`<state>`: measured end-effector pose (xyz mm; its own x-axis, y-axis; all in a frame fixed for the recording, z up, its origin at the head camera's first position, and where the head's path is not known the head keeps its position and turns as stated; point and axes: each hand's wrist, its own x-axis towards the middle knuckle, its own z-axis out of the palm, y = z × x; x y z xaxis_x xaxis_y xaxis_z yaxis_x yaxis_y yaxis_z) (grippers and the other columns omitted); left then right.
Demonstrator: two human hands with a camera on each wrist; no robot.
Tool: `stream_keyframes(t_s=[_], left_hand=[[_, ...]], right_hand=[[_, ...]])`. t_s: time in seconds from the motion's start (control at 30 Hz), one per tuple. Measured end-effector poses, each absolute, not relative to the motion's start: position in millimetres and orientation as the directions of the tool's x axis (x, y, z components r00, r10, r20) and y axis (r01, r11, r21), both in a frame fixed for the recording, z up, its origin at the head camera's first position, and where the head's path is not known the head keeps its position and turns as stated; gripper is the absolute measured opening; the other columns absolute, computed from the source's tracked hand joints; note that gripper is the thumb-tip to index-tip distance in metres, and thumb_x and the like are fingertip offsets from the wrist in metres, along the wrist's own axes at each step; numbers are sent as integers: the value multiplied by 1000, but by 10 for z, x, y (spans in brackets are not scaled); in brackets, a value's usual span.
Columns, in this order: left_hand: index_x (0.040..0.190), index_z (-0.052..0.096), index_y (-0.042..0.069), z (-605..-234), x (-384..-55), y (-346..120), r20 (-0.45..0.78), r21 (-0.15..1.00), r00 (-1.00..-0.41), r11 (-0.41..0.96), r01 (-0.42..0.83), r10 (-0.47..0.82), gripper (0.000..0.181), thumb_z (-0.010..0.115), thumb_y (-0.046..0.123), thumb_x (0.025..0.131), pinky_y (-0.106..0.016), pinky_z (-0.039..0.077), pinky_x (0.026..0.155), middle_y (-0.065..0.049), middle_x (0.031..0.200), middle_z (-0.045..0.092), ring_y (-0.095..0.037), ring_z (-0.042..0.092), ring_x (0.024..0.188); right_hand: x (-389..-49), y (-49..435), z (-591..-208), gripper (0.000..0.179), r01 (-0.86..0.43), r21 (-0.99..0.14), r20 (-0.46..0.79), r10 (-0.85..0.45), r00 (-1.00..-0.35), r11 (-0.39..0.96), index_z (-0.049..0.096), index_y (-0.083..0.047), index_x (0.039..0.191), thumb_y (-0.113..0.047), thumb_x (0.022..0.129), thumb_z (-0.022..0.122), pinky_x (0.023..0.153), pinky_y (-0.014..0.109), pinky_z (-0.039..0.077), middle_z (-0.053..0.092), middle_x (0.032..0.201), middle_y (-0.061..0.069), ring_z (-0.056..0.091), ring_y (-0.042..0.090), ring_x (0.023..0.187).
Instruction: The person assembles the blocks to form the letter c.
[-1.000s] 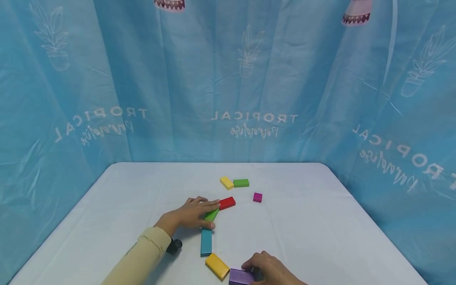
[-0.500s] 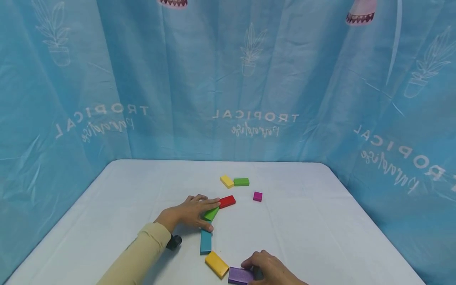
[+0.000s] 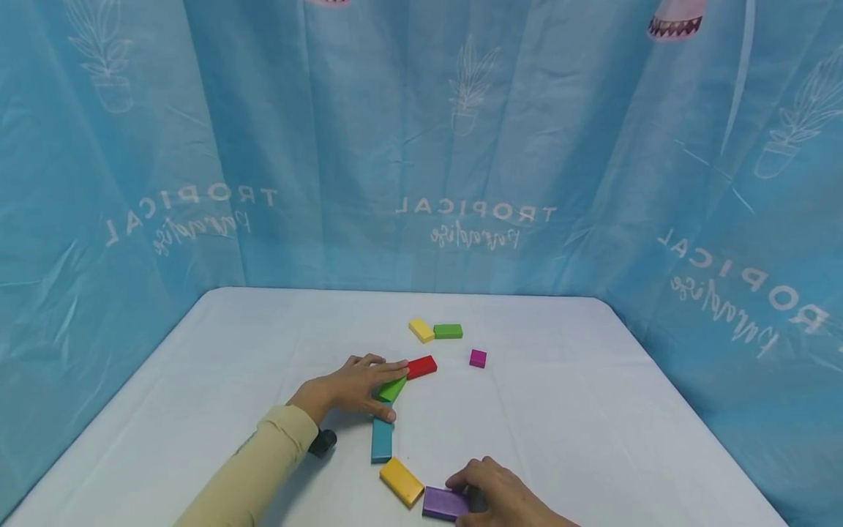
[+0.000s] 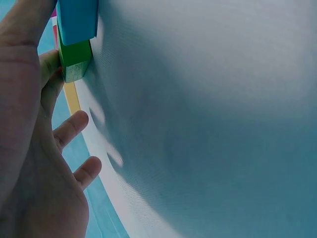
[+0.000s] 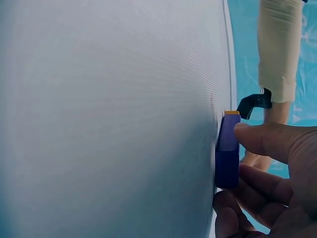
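Note:
In the head view, my left hand (image 3: 356,386) lies over a row of toy blocks. Its fingers reach the green block (image 3: 392,389) and the near end of the red block (image 3: 422,367), while the thumb rests on the teal block (image 3: 381,441). The left wrist view shows the green block (image 4: 75,62) against the fingers, ring and little finger spread apart. Nearer the body, my right hand (image 3: 503,492) pinches the purple block (image 3: 444,503) between thumb and fingers. A yellow block (image 3: 402,481) meets its left corner. Something dark under the right hand is mostly hidden.
Farther back on the white table (image 3: 579,410) lie a pale yellow block (image 3: 421,330), a second green block (image 3: 448,331) and a small magenta block (image 3: 478,359). A black wrist device (image 3: 323,443) hangs under the left wrist. Blue curtain (image 3: 421,146) surrounds the table.
The head view has tilted slightly, so the blocks sit a little higher in it. My left thumb has slid slightly nearer along the teal block. The right hand keeps its hold on the purple block.

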<state>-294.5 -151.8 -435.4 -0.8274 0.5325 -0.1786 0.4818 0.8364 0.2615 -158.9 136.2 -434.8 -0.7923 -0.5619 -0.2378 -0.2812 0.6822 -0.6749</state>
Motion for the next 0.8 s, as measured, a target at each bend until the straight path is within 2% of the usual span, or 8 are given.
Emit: stream_keyframes(t_s=[0.37,0.63,0.8], left_hand=[[151,32,33,-4330,-2947,-1526,-164,285,-823,825,489,544,89,68,64,75,-56,14,110,7,152,35,-28,23,138],[150,34,32,-4348,-2918,-1508,-159,280,-826,827,488,541,88,69,64,75,-56,16,109,8,152,34,-28,23,138],[150,34,32,-4363,-2927,-1505,-159,281,-829,829,482,536,89,69,63,75,-56,17,109,8,152,35,-29,23,138]], right_hand=[[-1578,1399,-4311,34,-229,-749,-226,-565,-794,622,66,-14,114,-17,81,76,80,26,50,59,96,-12,53,6,84],[-1654,1466,-4248,34,-335,-759,-93,-603,-792,557,64,-12,114,-21,83,75,77,25,50,63,100,-10,55,7,87],[-1859,1447,-4103,33,-345,-738,-56,-562,-825,580,66,-11,114,-22,85,75,79,31,50,65,101,-5,58,17,91]])
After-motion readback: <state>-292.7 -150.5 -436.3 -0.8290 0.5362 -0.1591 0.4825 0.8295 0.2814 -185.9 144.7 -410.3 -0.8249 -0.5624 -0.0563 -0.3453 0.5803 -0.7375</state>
